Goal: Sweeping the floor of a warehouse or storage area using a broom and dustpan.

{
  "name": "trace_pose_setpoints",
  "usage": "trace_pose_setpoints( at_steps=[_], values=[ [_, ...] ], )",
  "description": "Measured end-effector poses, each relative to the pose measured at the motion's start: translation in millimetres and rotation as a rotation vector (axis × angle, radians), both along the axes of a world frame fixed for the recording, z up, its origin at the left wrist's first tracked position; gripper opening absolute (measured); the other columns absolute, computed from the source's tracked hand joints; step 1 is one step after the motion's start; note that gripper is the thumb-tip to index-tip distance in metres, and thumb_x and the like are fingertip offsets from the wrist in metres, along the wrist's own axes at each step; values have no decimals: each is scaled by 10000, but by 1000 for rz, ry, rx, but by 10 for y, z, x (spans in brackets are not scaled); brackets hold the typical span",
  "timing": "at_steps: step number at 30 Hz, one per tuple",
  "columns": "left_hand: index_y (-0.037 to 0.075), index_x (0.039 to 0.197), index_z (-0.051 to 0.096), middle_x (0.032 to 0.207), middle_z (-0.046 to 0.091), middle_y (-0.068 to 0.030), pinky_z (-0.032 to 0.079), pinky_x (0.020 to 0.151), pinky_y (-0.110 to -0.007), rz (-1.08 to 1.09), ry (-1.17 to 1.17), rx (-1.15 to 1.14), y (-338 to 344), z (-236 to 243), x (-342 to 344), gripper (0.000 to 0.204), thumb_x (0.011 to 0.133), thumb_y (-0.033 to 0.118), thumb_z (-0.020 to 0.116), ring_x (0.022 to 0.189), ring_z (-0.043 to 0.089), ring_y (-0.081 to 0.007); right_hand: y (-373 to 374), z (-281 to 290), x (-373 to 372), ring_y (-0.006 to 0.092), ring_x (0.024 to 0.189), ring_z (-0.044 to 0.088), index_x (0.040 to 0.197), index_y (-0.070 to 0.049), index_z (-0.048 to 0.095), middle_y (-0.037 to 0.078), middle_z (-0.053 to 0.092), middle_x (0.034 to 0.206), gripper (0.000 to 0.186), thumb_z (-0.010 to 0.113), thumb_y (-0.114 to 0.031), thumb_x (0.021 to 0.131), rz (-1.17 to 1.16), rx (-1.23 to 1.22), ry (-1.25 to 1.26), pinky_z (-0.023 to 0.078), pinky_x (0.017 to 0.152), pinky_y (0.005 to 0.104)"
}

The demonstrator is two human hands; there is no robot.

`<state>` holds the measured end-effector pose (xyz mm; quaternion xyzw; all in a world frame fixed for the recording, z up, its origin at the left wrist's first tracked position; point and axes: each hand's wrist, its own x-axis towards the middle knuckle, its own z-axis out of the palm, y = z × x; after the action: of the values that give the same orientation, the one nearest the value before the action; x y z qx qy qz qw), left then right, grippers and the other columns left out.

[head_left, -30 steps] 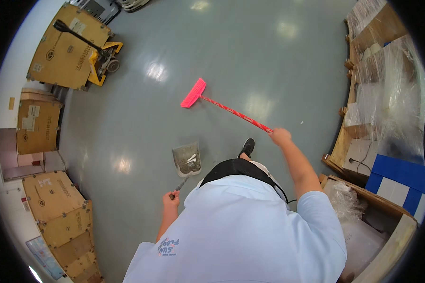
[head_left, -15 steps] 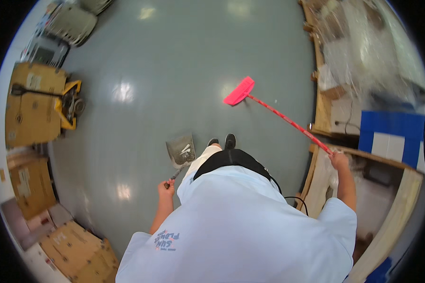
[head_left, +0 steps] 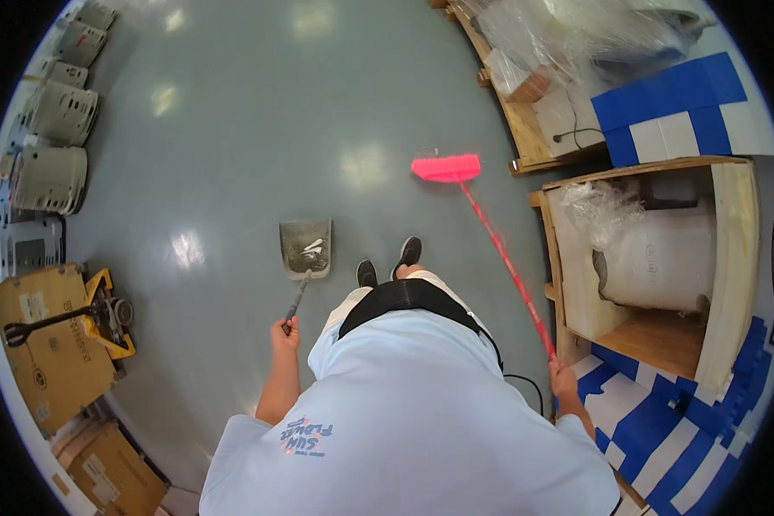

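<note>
My left hand [head_left: 285, 332] is closed around the dark handle of a grey dustpan [head_left: 294, 234]. White scraps [head_left: 314, 248] lie in the pan, which is held out over the floor to the left of my feet. My right hand [head_left: 562, 378] grips the end of a long red handle belonging to a pink broom [head_left: 446, 168]. The bristle head is ahead of my feet and to the right, apart from the dustpan. A small pale bit [head_left: 436, 151] shows just beyond the bristles.
An open wooden crate [head_left: 735, 249] with plastic film and a white object stands at right. Beyond it is a pallet [head_left: 525, 129] with wrapped goods. Along the left are a yellow pallet jack [head_left: 103, 314], cardboard boxes [head_left: 47, 344] and several pale machine housings [head_left: 50, 179]. Grey floor [head_left: 258, 112] lies between.
The view has turned and moved forward along the aisle. The broom head has swung so its bristles face away from me, and my right hand is lower. The dustpan points straighter ahead.
</note>
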<state>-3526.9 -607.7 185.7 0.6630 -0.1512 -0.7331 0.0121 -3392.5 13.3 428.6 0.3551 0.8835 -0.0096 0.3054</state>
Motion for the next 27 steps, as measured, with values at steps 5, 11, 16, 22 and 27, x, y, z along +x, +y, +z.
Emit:
trace_pose_setpoints(
  at_steps=[5, 11, 16, 22, 27],
  values=[
    [-68, 641, 362, 551, 416, -110, 504, 540, -295, -74, -22, 14, 104, 293, -516, 110, 715, 12, 377, 460, 456, -178, -216, -420, 97, 355, 741, 501, 809, 1, 511, 226, 522, 755, 389, 373, -359, 750, -60, -96, -218, 393, 643, 413],
    [-88, 630, 367, 547, 406, -110, 503, 551, -288, -68, -114, -90, 240, 583, -854, 127, 715, 6, 369, 469, 447, -185, -146, -1004, -853, 370, 708, 495, 798, 17, 495, 233, 512, 740, 351, 390, -314, 746, -39, -307, -63, 390, 595, 428],
    [-89, 637, 364, 565, 401, -115, 499, 570, -275, -114, -76, -106, 429, 868, -1262, 116, 714, -2, 361, 482, 426, -171, -166, -1329, -2442, 342, 711, 507, 775, 6, 512, 201, 529, 756, 371, 399, -346, 751, 100, -368, 123, 402, 602, 414],
    [-100, 721, 348, 625, 395, -120, 497, 591, -260, -59, -32, -108, 704, 1165, -1602, 109, 724, 9, 351, 504, 415, -159, 150, -853, -3166, 337, 680, 513, 766, -4, 521, 196, 531, 737, 363, 430, -355, 735, 164, -341, 205, 404, 595, 409],
    [-98, 749, 343, 624, 388, -111, 500, 578, -244, -43, -49, -70, 959, 1531, -1910, 124, 736, 25, 343, 534, 430, -175, 795, -63, -2054, 348, 668, 506, 773, -3, 499, 197, 526, 715, 363, 459, -360, 718, -23, -310, 85, 393, 571, 414]
  ],
)
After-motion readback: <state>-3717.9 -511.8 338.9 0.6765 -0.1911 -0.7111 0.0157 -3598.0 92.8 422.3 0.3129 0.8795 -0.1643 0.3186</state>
